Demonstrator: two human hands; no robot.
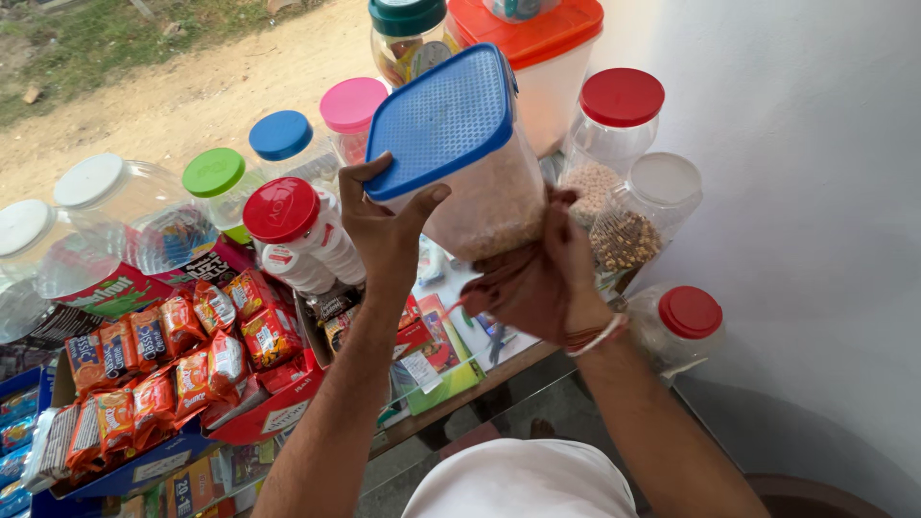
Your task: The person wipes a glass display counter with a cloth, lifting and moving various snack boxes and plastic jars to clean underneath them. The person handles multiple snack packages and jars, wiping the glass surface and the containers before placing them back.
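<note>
Blue-lidded container (460, 158) lifted off bench; left grip (384, 230) closed on lid, right grip (537, 278) wiping its base with cloth (508, 273), wiping unfinished

Blue-lidded container (460, 144), red-capped jar (297, 235), pink lid (353, 104), green lid (213, 172), orange snack packets (153, 374)

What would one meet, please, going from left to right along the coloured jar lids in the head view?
White lid → green lid → round blue lid → pink lid → square blue lid of the held container → red lid.
</note>
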